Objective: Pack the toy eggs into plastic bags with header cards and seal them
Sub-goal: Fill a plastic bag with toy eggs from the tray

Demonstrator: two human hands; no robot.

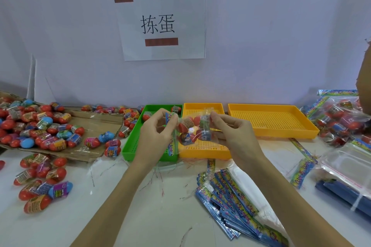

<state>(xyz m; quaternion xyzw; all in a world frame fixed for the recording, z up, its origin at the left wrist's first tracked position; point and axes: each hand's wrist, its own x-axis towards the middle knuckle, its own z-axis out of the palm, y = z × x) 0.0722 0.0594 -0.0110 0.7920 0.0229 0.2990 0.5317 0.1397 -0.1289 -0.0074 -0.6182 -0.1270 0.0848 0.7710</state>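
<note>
Above the white counter (124,196) and its green tray (130,147), the left hand (155,132) and right hand (233,133) each pinch an end of a filled plastic bag (191,129), so sealing seems underway, next pressing the flap shut; the toy eggs (185,125) inside blur, uncountable.

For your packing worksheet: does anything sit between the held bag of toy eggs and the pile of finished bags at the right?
Yes. The large yellow tray lies on the table between the bag of toy eggs, held by the left hand and right hand, and the finished bags. Lifted over, nothing blocks it.
</note>
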